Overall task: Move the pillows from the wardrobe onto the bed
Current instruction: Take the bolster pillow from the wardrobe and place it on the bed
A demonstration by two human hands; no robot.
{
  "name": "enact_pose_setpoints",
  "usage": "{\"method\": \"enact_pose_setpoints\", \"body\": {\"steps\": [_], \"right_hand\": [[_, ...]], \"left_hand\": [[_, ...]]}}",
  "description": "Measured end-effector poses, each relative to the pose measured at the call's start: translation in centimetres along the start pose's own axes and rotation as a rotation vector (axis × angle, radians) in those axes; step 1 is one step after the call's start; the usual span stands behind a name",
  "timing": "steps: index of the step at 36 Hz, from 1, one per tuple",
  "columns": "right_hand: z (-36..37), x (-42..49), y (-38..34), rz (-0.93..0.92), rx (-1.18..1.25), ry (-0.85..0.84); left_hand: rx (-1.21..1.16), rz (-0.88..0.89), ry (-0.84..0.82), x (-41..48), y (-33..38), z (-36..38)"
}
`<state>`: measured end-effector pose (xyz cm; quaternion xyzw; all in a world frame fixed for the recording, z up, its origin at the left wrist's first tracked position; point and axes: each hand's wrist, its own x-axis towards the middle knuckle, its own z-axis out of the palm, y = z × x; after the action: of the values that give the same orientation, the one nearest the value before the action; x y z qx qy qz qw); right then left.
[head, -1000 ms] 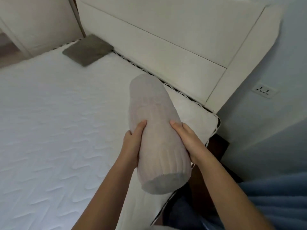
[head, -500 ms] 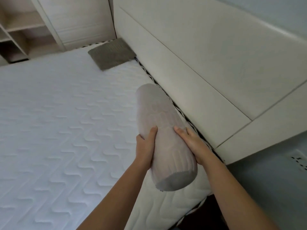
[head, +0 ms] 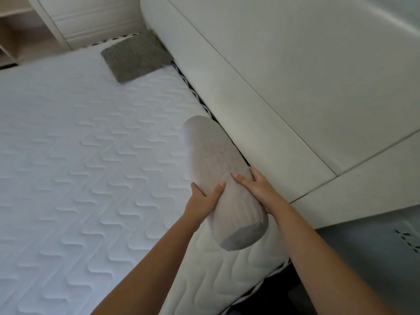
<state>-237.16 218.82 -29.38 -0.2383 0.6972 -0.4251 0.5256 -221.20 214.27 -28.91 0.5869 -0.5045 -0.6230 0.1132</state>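
Pale beige cylindrical bolster pillow [head: 218, 176] with a ribbed knit cover, held lengthwise along the head end of the bed, its far end just beside the headboard and its near, flat end out over the mattress corner. Whether its underside touches the mattress cannot be told from this view. The left hand [head: 203, 200] clasps the pillow's left flank, thumb laid across the top and fingers hidden beneath. The right hand [head: 259, 189] presses against the right flank, fingers spread over the fabric, so that the pillow is clamped between both palms near its near third. Both bare forearms reach in from the lower edge of the view.

White quilted mattress [head: 79, 178] with a stitched wave pattern, filling the left and centre. A black-and-white braided piping runs along its edge where it meets the cream padded headboard [head: 284, 87], which crosses the view diagonally. A flat, square grey-brown corduroy cushion [head: 136, 57] lies on the far corner of the mattress, against the headboard, well apart from the bolster. Light wooden wardrobe shelves [head: 18, 30] stand beyond the bed at upper left.
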Motion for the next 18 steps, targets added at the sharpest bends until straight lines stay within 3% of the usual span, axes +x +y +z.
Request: {"method": "enact_pose_setpoints", "body": {"steps": [13,18], "right_hand": [[-5.5,4.3,1.4,0.03,-0.147,0.065],[-6.4,5.8,2.5,-0.006,-0.331,0.107]], "left_hand": [[0.064,0.005,0.001,5.0,0.4,5.5],[0.081,-0.087,-0.092,6.5,-0.3,7.2]]}}
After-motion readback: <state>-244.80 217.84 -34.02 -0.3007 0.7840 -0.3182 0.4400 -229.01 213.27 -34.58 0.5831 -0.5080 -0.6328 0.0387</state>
